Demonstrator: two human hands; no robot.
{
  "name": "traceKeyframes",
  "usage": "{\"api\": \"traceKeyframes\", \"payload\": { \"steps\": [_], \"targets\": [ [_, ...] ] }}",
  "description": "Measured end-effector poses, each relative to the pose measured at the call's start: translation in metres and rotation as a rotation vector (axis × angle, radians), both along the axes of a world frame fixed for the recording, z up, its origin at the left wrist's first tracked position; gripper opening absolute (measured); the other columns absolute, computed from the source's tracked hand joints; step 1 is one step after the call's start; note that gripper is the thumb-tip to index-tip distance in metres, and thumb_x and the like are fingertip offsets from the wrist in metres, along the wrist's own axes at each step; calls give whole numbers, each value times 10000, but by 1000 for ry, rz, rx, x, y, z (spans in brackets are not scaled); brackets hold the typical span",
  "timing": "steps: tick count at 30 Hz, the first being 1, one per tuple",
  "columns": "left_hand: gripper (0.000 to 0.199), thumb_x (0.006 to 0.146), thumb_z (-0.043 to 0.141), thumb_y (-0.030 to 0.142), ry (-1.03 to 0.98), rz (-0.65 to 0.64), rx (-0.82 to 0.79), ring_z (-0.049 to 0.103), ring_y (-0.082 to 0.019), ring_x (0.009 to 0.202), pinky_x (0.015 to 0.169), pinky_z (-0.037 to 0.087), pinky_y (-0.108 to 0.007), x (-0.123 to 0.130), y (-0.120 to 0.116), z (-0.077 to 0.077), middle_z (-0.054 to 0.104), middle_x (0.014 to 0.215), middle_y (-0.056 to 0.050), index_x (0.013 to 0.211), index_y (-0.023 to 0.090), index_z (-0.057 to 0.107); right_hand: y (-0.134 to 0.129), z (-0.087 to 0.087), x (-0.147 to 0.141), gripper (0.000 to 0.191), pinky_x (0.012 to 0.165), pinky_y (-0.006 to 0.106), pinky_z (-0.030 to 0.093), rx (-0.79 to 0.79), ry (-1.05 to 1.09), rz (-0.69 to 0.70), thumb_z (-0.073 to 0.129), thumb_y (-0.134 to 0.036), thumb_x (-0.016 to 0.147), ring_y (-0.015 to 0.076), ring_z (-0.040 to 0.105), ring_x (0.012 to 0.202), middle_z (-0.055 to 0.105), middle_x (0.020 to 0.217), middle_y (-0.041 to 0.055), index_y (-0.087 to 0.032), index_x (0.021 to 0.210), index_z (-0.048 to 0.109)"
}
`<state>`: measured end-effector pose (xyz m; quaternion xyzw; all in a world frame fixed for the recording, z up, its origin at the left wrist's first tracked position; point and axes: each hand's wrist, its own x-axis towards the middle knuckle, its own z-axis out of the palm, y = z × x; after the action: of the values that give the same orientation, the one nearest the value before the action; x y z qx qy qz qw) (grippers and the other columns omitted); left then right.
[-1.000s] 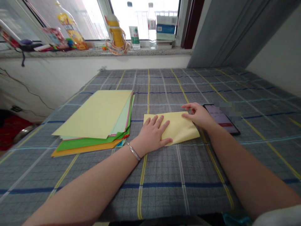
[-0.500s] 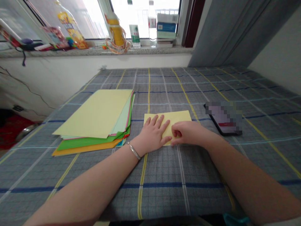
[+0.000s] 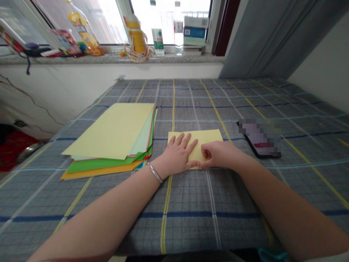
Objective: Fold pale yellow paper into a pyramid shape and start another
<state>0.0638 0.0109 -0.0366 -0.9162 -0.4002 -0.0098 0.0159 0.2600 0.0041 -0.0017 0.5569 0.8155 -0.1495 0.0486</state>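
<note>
A folded sheet of pale yellow paper (image 3: 209,138) lies flat on the checked blue-grey cloth (image 3: 218,207), right of the paper stack. My left hand (image 3: 177,155) presses on its left half with the fingers spread. My right hand (image 3: 221,154) sits on the near right part of the sheet, fingers curled against it and partly hiding the near edge. A stack of coloured paper sheets (image 3: 109,131), pale yellow on top with green and orange beneath, lies just left of my left hand, not touched.
A smartphone (image 3: 260,140), its screen blurred out, lies right of my right hand. Behind the cloth, a stone window sill (image 3: 109,59) holds plastic bottles (image 3: 157,32), a boxed package (image 3: 195,32) and small odds and ends. A grey curtain (image 3: 261,36) hangs at the right.
The yellow sheet's right part, which stuck out to the lower right, is now folded over, leaving a shorter sheet. My right hand has moved from the far right corner to the near edge. My left hand stays put.
</note>
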Motion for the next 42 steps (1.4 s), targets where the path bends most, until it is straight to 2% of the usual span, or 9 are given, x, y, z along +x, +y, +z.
{"api": "traceKeyframes", "payload": {
  "steps": [6,10,18,29,36,42],
  "targets": [
    [896,839,422,753,21,-20,-75,191,-390,1456,1120,224,-563,-4,4,8,210,1579,-216,1526,206,246,0,2,3,407,515,290,270,-59,30,-32,734,-626,636,163,543,617,675,728,-5,-246,725,617],
    [921,807,504,741,31,-51,-115,198,-370,1460,1137,229,-512,-13,7,15,197,1589,-192,1528,231,242,0,-2,10,352,521,282,287,-56,88,-48,773,-532,632,158,564,649,681,770,-10,-242,760,620],
    [950,792,576,702,76,-48,-189,163,-354,1473,1164,201,-484,-25,8,24,165,1600,-173,1534,226,222,1,0,26,346,523,277,302,-105,82,-66,767,-510,623,153,562,660,669,776,-18,-237,760,605],
    [880,827,634,573,101,-3,-238,164,-347,1474,1151,201,-558,-40,2,31,170,1603,-144,1535,271,207,-3,5,41,332,519,287,295,-124,-15,-158,760,-499,603,176,572,663,668,787,-9,-250,761,608],
    [881,806,677,513,121,49,-291,123,-350,1482,1143,185,-607,-50,4,37,158,1612,-108,1529,320,213,-3,1,52,310,521,280,303,-138,35,-153,770,-447,615,165,574,660,661,792,-6,-240,762,593],
    [893,792,700,436,153,50,-354,129,-326,1484,1171,146,-556,-58,5,45,119,1614,-113,1531,311,214,-5,5,55,279,527,283,326,-181,33,-182,759,-393,627,175,578,688,656,808,-2,-237,778,584]
  ]
}}
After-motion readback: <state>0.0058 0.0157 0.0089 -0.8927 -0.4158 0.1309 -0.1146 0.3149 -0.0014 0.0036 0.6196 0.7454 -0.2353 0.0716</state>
